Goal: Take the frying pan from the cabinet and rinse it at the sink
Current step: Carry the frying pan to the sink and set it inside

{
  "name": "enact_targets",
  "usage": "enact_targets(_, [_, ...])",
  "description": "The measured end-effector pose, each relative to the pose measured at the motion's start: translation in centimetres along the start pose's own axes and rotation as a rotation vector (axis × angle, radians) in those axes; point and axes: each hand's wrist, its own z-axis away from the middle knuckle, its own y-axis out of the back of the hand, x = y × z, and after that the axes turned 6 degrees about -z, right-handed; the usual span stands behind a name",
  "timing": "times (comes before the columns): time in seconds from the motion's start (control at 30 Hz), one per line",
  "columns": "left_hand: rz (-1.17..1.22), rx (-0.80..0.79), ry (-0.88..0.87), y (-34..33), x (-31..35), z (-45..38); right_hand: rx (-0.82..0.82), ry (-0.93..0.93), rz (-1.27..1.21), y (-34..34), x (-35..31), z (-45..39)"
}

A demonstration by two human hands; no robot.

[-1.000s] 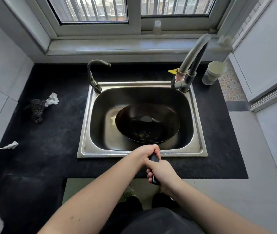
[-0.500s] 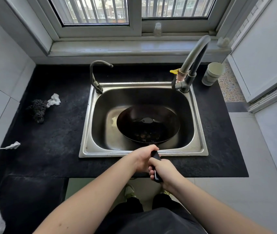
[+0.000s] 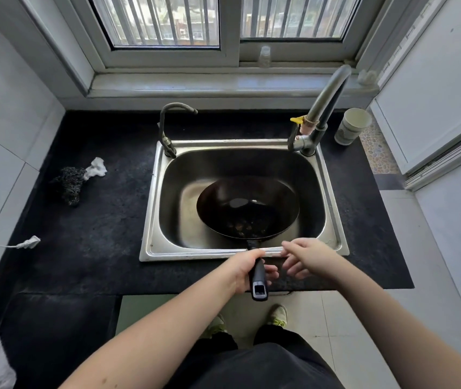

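Frying pan (image 3: 247,207) lying inside the sink (image 3: 333,217), tilted a little, with its handle (image 3: 258,272) reaching out over the front rim; some brown bits visible on the near side of its bottom. Left hand (image 3: 247,272) wrapped around the handle, carrying it alone; right hand (image 3: 306,258) just beside, free, fingers spread and relaxed, grasping nothing. Large tap (image 3: 323,108) at the back right corner, spout swung away toward the window, not over the pan; no water seen running. Risk from here, as a judgement: with only one hand on a long handle, possible twisting or sliding of the pan against the steel wall; if tap opened without turning the spout, water missing the pan and splashing the dark countertop (image 3: 97,220); paper cup (image 3: 351,126) near the tap easily knocked in reaching.
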Motion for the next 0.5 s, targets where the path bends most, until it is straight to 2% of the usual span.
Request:
enact_targets(0.17, [0.279, -0.038, 0.005, 0.5, -0.9, 0.8, 0.158, 0.118, 0.041, 2.6, -0.2, -1.1])
enact_targets(0.27, [0.256, -0.063, 0.007, 0.8, -0.3, 1.2, 0.219, 0.127, -0.026, 3.7, 0.1, -2.6])
enact_targets(0.5, [0.185, 0.020, 0.010, 0.5, 0.8, 1.7, 0.284, 0.145, -0.169, 7.2, 0.1, -5.7])
